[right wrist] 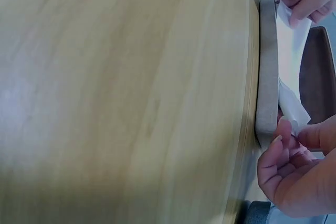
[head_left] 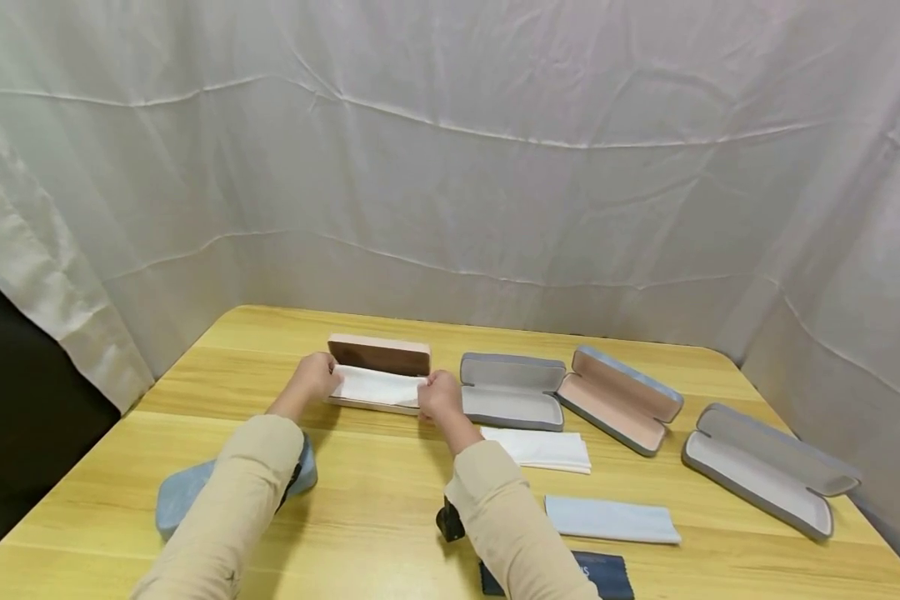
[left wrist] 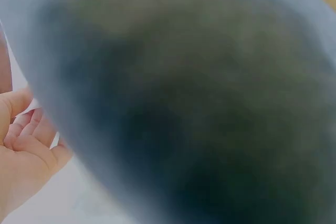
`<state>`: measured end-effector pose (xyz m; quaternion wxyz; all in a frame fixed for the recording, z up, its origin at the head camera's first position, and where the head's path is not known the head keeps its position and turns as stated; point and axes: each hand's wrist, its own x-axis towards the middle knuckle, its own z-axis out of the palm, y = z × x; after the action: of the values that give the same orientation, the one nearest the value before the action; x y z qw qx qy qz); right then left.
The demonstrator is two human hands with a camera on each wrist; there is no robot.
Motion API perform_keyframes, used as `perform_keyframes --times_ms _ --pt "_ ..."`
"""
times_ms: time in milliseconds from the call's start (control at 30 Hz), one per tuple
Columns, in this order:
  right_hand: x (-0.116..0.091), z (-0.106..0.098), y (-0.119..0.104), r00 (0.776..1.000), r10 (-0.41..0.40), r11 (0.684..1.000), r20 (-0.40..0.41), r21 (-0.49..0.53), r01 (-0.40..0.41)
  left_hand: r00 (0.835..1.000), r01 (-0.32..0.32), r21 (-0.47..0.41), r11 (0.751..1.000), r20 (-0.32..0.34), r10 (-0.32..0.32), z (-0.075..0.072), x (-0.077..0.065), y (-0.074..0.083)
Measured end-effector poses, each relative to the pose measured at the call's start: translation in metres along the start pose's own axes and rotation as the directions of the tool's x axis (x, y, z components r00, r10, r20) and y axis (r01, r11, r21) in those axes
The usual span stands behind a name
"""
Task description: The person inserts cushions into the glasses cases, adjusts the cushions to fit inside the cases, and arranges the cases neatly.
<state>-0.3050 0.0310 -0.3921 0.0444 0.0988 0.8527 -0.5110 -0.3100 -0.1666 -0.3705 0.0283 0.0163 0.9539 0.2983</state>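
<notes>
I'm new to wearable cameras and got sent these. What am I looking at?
No machine here: a person works with two bare hands. The wide picture comes from a camera on the head, the other two from cameras on the wrists. A blurred shape fills most of the left-wrist picture. The left hand and right hand hold the ends of a white cloth across the opening of a brown-lined eyeglass case. On the wooden table are three other open cases, a partly hidden blue case, a second white cloth, a light blue cloth and a dark blue cloth, also partly hidden.
</notes>
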Motion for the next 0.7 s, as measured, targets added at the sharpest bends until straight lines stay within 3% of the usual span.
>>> perform_keyframes --times_ms 300,533,700 --pt "-0.011 -0.013 -0.002 0.999 -0.027 0.995 0.042 -0.095 0.031 0.999 -0.013 -0.010 1.000 0.043 0.013 0.000 -0.008 0.004" --pt "-0.011 -0.019 0.002 0.998 -0.036 0.984 0.050 -0.173 0.044 1.000 -0.016 -0.012 1.000 0.020 0.016 0.004 -0.018 0.008" --pt "-0.014 -0.019 0.003 0.998 -0.022 0.972 0.058 -0.233 0.035 0.996 0.078 0.006 0.997 0.049 -0.079 0.009 -0.024 0.012"
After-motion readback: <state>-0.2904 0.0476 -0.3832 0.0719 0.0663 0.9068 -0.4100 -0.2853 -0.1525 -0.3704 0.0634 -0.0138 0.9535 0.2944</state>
